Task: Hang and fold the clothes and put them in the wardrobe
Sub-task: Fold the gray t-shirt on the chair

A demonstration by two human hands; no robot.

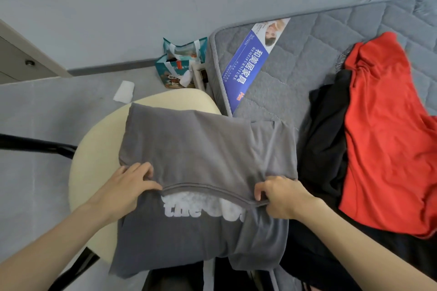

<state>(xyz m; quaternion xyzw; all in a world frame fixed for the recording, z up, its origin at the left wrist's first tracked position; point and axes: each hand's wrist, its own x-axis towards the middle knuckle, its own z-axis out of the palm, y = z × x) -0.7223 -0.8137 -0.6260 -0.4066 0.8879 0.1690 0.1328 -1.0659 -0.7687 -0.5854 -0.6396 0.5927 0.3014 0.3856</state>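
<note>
A grey T-shirt [203, 149] with white lettering lies across a cream chair seat [99, 149] and the edge of the mattress. Its far half is folded over toward me, and the hem covers the top of the print. My left hand [132, 182] pinches the hem at its left end. My right hand [281, 194] pinches the hem at its right end. A red garment [387, 130] and a black garment [326, 144] lie in a heap on the mattress to the right.
The grey quilted mattress [295, 66] carries a blue label [248, 64]. A teal paper bag [182, 61] and a white tissue [124, 91] sit on the floor by the wall. A cabinet corner [21, 59] shows at the far left. Black chair arm [35, 144] at left.
</note>
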